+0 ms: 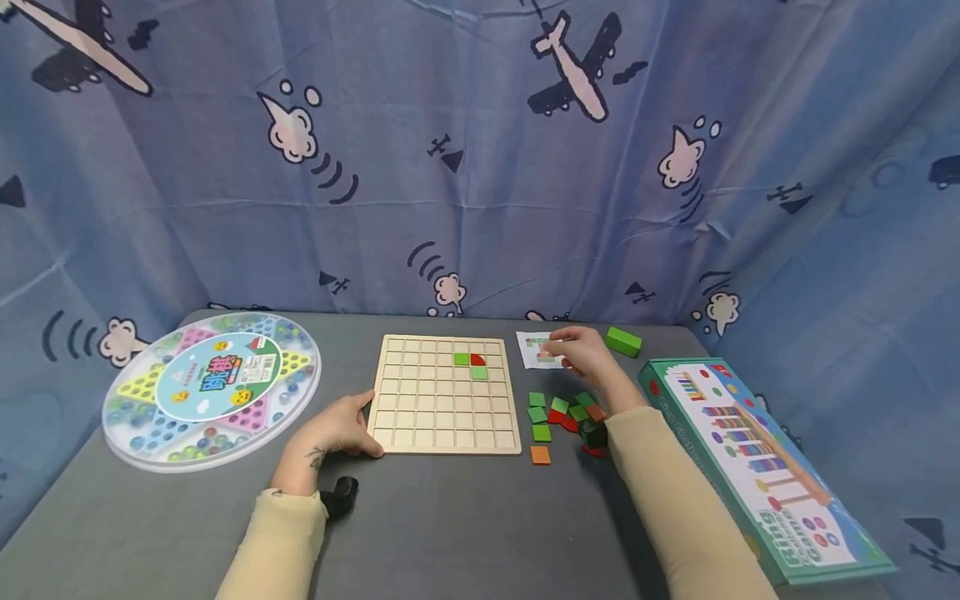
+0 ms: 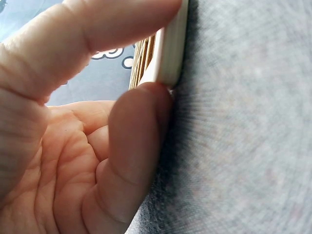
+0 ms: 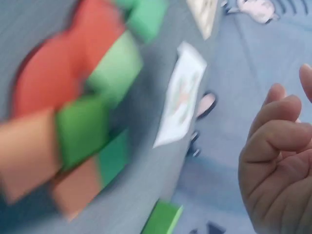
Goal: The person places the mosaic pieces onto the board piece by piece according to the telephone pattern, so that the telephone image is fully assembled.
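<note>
A square wooden grid board [image 1: 442,415] lies mid-table, with green and red tiles [image 1: 471,365] in a few upper-right cells. My left hand [image 1: 333,433] holds its near left corner, fingers on the side and near edges; the left wrist view shows two fingertips [image 2: 141,112] against the board's rim [image 2: 171,53]. Above the small printed card [image 1: 531,354] hovers my right hand [image 1: 588,358]. Its fingers are loosely bent in the right wrist view, with nothing visible in them. Nearer me lie loose green, red and orange pieces [image 1: 540,432], partly hidden by the right wrist.
A round marble-game board [image 1: 300,417] lies at the left. On the right a large green game box [image 1: 780,467] lies beside the right forearm. Behind it sits a green block [image 1: 623,342]. A blue patterned curtain [image 1: 480,167] hangs along the back.
</note>
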Motion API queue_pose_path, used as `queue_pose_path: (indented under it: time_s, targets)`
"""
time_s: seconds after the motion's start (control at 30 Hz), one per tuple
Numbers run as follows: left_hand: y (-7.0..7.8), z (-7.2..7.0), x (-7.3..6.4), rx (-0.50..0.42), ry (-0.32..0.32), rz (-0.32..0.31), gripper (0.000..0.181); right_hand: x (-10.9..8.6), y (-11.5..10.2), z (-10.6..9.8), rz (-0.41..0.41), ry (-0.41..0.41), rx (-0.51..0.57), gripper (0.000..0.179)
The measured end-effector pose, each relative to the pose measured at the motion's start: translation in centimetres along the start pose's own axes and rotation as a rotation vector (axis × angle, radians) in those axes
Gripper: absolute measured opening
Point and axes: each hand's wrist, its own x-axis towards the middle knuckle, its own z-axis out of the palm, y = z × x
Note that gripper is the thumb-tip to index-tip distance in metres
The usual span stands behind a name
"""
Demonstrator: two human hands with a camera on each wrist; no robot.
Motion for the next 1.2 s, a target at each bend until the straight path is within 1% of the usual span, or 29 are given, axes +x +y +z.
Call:
queue_pose_path:
  time_s: [0.1,0.23,0.33,0.43,0.5,0.67,0.73,0.83,1.0,1.07,1.1,1.2]
  targets:
    - [-0.1,-0.1,0.0,-0.002,0.001,0.006,0.105,-0.3,1.5,-1.0,0.055,0.016,-0.031,0.044]
    - [-0.2,-0.1,-0.1,-0.008,-0.001,0.005,0.105,-0.5,3.0,-2.0,0.111,0.022,-0.118,0.04]
    - [-0.2,-0.2,-0.2,-0.012,0.0,-0.002,0.106,-0.7,3.7,-2.4,0.109,0.001,-0.222,0.029]
    - [-0.2,-0.2,-0.2,-0.013,0.001,-0.003,0.105,-0.6,4.4,-2.7,0.073,-0.021,-0.31,0.014]
    - [-0.1,-0.2,-0.1,-0.014,0.003,-0.002,0.105,-0.6,4.8,-2.7,0.067,-0.022,-0.371,0.011]
    - [0.0,-0.1,-0.1,-0.014,0.006,-0.001,0.105,-0.7,5.1,-2.6,0.088,-0.038,-0.507,0.012]
    - [0.0,-0.1,-0.1,-0.013,0.005,-0.002,0.105,-0.9,5.1,-2.7,0.091,-0.054,-0.534,0.014]
    - [0.0,-0.1,-0.1,-0.012,0.005,-0.003,0.105,-0.8,5.3,-2.8,0.09,-0.059,-0.549,0.023]
    - [0.1,0.0,-0.1,-0.017,0.005,-0.006,0.105,-0.9,5.4,-2.8,0.057,-0.021,-0.61,0.015]
    - [0.1,0.0,-0.1,-0.018,0.002,-0.006,0.105,-0.9,5.3,-2.7,0.07,0.0,-0.622,0.02]
    - [0.1,0.0,-0.1,-0.019,0.0,-0.005,0.105,-0.9,5.2,-2.6,0.093,0.007,-0.621,0.024]
    - [0.2,0.0,-0.1,-0.019,-0.002,-0.003,0.105,-1.0,5.1,-2.4,0.154,0.022,-0.634,0.042]
